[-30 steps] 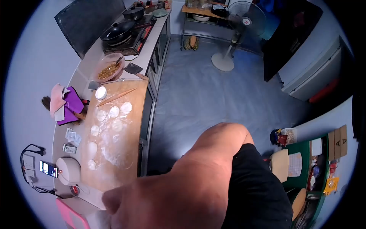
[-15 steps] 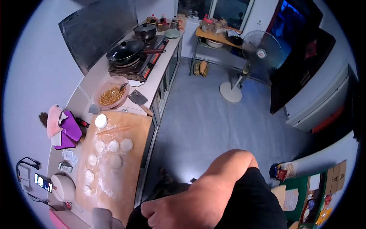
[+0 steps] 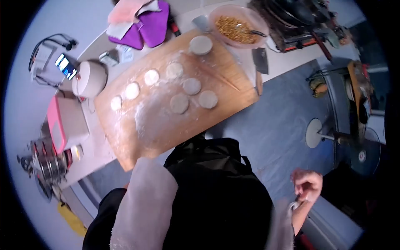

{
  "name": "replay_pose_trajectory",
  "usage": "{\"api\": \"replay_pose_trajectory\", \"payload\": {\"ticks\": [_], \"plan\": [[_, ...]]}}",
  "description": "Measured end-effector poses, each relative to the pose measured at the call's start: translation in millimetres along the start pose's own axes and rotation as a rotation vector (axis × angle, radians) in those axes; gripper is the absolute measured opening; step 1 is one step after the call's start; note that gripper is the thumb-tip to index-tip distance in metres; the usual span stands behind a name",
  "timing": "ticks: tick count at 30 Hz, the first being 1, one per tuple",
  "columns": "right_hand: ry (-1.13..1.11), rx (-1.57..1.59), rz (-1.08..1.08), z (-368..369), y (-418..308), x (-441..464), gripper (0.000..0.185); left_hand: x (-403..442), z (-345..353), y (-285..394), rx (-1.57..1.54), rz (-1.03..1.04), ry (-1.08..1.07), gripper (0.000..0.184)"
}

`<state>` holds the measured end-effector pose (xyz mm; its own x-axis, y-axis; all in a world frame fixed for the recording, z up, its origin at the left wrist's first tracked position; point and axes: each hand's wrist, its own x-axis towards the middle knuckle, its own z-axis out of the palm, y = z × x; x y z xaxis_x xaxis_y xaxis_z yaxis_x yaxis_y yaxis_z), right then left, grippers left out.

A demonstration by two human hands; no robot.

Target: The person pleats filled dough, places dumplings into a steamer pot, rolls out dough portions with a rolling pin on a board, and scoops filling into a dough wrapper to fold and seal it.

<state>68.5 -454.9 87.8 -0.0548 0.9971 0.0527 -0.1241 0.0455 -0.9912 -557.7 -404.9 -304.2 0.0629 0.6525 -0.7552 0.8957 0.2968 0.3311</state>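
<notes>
My right hand is at the lower right, over the floor side and away from the counter. Its fingers look bent but are smeared by motion, and I cannot make out anything in them. My left hand does not show; only the grey left sleeve is visible, by the near corner of the floured wooden board. On the board lie several pale dough rounds, one of them a flat disc. A thin rolling pin rests to their right, near a round white piece.
Beyond the board are a pink bowl of chopped filling, a scraper and a stove with pans. A pink-lidded bin and round white container stand left. A standing fan is at the right.
The view has turned and tilted down toward my body. My right hand, earlier low in front of me with its forearm across the view, is now out to the right.
</notes>
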Motion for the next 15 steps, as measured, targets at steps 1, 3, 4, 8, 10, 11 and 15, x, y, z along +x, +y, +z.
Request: {"api": "replay_pose_trajectory", "payload": {"ticks": [1,3,4,8,10,11,15], "plan": [[0.106,0.188,0.095,-6,19,2,0.048,-14,10,-5,-0.002,-0.031,-0.004,0.027],[0.193,0.248,0.192,-21,61,20,0.048,-40,25,-12,0.002,-0.076,0.003,0.027],[0.235,0.207,0.254,-27,78,35,0.037,-52,27,-8,-0.004,-0.094,0.027,0.027],[0.209,0.119,0.584,-49,134,85,0.025,-105,-31,124,-0.311,-0.146,0.339,0.03],[0.115,0.081,0.648,-63,145,104,0.024,-113,-55,220,-0.297,0.103,0.639,0.034],[0.078,0.041,0.67,-69,147,112,0.024,-103,-55,247,-0.172,0.3,0.826,0.032],[-0.028,-0.055,0.688,-98,147,130,0.023,-33,-53,329,0.061,0.404,0.749,0.08]]}}
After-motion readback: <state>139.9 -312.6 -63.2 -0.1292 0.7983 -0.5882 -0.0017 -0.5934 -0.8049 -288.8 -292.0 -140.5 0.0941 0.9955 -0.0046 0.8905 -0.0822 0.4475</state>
